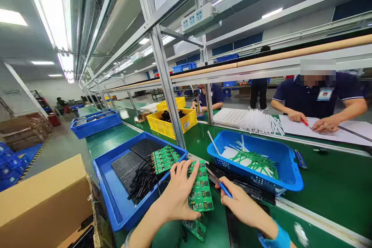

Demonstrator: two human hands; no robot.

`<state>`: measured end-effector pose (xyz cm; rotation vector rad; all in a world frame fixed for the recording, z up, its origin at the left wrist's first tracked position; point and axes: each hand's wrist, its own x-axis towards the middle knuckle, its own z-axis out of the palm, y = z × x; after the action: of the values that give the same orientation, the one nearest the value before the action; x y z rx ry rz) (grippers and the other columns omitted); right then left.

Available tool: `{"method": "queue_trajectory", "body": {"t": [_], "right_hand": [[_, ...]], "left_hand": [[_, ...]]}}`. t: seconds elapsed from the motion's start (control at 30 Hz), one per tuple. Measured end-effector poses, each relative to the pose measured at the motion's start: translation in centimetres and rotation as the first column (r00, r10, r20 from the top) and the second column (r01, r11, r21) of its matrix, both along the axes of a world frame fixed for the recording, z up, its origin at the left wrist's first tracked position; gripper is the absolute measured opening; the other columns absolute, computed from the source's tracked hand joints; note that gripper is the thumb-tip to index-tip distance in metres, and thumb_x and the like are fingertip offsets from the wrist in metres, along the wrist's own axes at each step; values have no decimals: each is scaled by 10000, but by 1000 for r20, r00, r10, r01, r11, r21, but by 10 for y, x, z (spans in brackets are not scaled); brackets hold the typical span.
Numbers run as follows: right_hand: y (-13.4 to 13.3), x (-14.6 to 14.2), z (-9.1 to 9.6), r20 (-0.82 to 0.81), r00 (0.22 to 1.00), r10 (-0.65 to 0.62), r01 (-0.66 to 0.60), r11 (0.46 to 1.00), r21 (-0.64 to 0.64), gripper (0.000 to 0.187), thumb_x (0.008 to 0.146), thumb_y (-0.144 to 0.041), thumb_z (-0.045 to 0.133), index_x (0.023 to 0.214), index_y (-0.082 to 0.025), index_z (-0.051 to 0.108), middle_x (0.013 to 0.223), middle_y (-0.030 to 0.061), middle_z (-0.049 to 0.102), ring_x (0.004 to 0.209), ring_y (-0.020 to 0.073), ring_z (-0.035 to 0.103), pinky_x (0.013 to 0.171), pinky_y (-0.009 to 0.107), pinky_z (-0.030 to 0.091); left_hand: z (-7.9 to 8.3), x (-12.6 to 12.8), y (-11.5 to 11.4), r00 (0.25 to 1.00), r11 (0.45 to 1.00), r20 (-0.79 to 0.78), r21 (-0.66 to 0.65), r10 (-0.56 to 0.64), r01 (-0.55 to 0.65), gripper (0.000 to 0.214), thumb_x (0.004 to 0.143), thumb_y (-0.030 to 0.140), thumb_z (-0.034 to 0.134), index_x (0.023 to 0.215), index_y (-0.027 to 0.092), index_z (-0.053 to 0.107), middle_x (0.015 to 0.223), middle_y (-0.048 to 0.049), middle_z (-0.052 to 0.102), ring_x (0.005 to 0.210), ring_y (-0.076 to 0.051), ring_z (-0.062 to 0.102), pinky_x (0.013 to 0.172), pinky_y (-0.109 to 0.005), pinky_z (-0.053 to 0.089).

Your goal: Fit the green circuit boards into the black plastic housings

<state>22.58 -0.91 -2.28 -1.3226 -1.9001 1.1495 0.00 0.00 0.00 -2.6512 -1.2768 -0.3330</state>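
My left hand [178, 190] is closed around a stack of green circuit boards [200, 192], thumb under the front edge, fingers over the far side. My right hand [242, 205] grips a blue-handled cutter [217, 183] whose metal tip points at the top of the boards. Another green board [195, 229] lies on the green bench below the stack. A blue glove or sleeve [276, 238] shows at my right wrist.
A blue tray [116, 186] on the left holds black parts, black wires and more green boards [164, 158]. A blue basket [286, 176] with green ties sits right. Yellow bins [170, 122], a cardboard box [43, 197] and a metal post [168, 85] stand around. A person across the bench writes on paper [314, 130].
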Motion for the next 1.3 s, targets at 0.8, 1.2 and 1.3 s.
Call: {"method": "queue_trajectory", "body": {"t": [0.8, 1.2, 1.3], "right_hand": [[23, 27, -5, -926, 267, -268, -351, 868, -352, 354, 585, -208, 565, 937, -194, 529, 716, -10, 512, 587, 103, 466, 501, 206, 357], [8, 32, 5, -354, 928, 113, -184, 968, -173, 232, 590, -64, 455, 772, -177, 545, 627, -52, 431, 534, 74, 314, 453, 196, 227], [16, 32, -7, -751, 659, 50, -493, 782, -381, 247, 546, -85, 498, 778, -161, 534, 548, -72, 390, 419, 39, 219, 352, 153, 122]], "left_hand": [[-10, 28, 13, 926, 997, 376, -44, -37, 58, 1354, 423, 419, 774, 1474, 215, -55, 1390, -161, 120, 1295, -417, 152, 1053, -589, 190], [-3, 23, 21, 942, 997, 336, 69, 18, -43, 1251, 491, 410, 745, 1479, 164, 19, 1379, -189, 177, 1303, -416, 162, 1053, -592, 172], [-6, 25, 18, 900, 999, 434, 1, 44, -49, 1273, 478, 381, 759, 1480, 172, 2, 1389, -182, 161, 1316, -414, 160, 1058, -588, 194]]}}
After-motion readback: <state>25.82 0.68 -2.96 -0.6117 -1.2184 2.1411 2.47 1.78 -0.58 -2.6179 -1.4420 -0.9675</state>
